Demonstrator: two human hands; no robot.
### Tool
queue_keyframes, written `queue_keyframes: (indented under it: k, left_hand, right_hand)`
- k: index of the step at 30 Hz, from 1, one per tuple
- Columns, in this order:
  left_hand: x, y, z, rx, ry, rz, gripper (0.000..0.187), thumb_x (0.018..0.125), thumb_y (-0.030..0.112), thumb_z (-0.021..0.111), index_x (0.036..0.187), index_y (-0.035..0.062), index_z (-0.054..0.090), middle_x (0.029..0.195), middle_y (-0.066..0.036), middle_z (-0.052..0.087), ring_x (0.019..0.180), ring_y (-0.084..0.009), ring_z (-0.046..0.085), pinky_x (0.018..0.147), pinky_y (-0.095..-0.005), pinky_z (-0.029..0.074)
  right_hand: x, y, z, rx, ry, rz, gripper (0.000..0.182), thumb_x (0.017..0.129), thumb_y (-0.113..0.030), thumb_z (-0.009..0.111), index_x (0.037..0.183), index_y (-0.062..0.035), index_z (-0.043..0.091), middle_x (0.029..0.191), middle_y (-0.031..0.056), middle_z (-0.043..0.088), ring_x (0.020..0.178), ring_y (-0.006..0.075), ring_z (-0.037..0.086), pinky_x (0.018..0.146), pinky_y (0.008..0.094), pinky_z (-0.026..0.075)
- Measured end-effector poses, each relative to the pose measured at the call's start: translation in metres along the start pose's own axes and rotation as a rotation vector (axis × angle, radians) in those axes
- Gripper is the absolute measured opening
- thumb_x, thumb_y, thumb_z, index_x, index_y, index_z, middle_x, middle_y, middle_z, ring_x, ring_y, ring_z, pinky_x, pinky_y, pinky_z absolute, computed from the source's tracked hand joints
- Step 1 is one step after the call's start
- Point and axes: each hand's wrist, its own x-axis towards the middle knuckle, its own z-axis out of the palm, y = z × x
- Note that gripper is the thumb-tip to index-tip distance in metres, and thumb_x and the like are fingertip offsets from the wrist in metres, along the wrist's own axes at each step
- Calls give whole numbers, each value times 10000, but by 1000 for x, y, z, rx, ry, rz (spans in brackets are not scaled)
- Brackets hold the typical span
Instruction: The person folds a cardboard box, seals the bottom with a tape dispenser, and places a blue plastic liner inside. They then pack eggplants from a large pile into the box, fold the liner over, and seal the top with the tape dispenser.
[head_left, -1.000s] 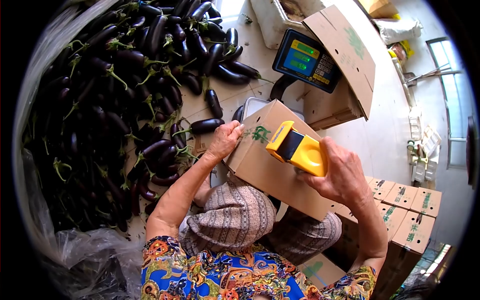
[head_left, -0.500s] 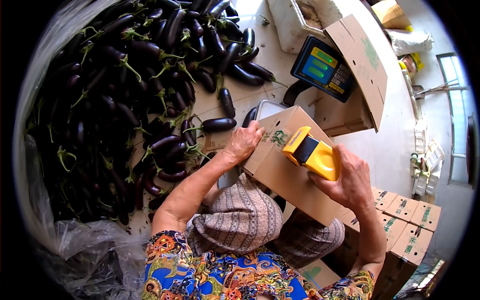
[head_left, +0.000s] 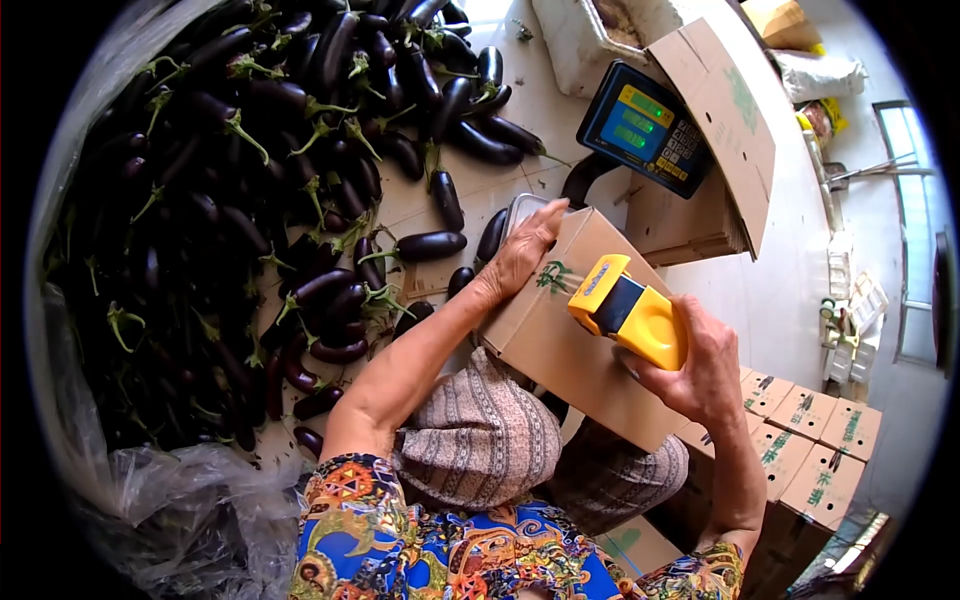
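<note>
A brown cardboard box [head_left: 575, 345] with green print rests slanted over my lap. My left hand [head_left: 527, 248] holds it at its upper left edge, the fingers stretched along that side. My right hand [head_left: 705, 362] is closed around the rear end of a yellow tape dispenser [head_left: 655, 330]. The dispenser's dark middle and yellow front end lie over the box's upper face, pointing toward the green print. Behind the box shows a corner of the scale's metal pan [head_left: 527, 208], partly hidden by my left hand.
Eggplants [head_left: 230, 220] lie in a big heap at left, with clear plastic sheeting [head_left: 190, 510] around it. A scale display [head_left: 645, 130] stands beyond the box, beside flattened cardboard [head_left: 720, 130]. Printed boxes [head_left: 815, 450] are stacked at right. A white tub [head_left: 570, 55] sits at the back.
My left hand has slid up and right along the box edge, its fingers straightening, uncovering more of the green print. The tape dispenser has shifted only slightly.
</note>
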Motion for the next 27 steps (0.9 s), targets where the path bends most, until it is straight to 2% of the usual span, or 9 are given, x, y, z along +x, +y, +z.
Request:
queue_keyframes:
  k: [2,3,6,10,15,18,22,24,27]
  left_hand:
    - [-12,-92,11,342,23,172,508,1065,350,295,1370,-24,454,1366,-258,499,1319,-373,444,1130,-386,300]
    - [-20,-106,10,369,1,89,595,1056,438,274,1347,-45,465,1370,-256,499,1302,-381,453,1123,-385,307]
    - [-5,-6,-1,-341,17,-459,641,1034,492,301,1333,-48,475,1352,-248,511,1277,-379,466,1109,-385,324]
    - [21,83,0,-16,-31,-120,555,1027,450,392,1336,-6,459,1233,-192,570,1193,-259,534,1032,-327,390]
    - [17,103,-6,256,-73,1,414,1024,428,419,1150,43,502,1048,-152,581,983,-250,586,913,-370,459]
    - [23,93,-3,103,-170,-163,448,1021,422,422,1185,16,517,1194,-220,529,1166,-373,506,1006,-408,393]
    - [31,107,-6,-220,-195,-412,584,1015,542,375,1248,15,469,1243,-243,513,1219,-358,479,1038,-419,370]
    - [26,101,5,230,-99,-191,628,1005,573,379,1309,26,430,1213,-239,559,1130,-346,565,975,-384,448]
    - [21,111,11,436,-15,-149,591,988,547,445,1336,70,446,1235,-268,574,1119,-412,588,952,-436,472]
  right_hand:
    - [-2,4,2,32,32,-31,531,707,-354,802,1033,-19,552,875,195,670,764,361,683,679,427,546]
    - [-4,6,3,50,37,-35,528,708,-347,801,1039,-17,556,880,193,670,773,362,683,683,426,550]
    - [-7,7,7,83,79,-36,534,703,-345,804,1044,-14,562,886,187,668,771,358,684,683,416,551]
    - [-9,8,7,99,97,-48,526,697,-333,801,1042,-13,565,916,182,661,793,346,682,691,410,551]
    - [-15,7,8,120,94,-80,506,708,-335,790,1021,-11,559,910,178,656,815,342,678,703,413,549]
    - [-15,10,8,135,94,-74,494,710,-325,782,1012,-10,550,913,194,653,816,353,673,720,414,552]
    - [-16,12,10,160,114,-100,489,701,-300,777,1015,-8,542,914,208,651,816,362,669,752,423,554]
    - [-16,15,12,148,121,-114,499,692,-292,773,1024,-3,537,906,205,650,817,361,669,748,429,551]
    - [-16,11,4,136,96,-119,492,694,-293,751,1019,6,534,893,203,651,817,358,670,731,436,548]
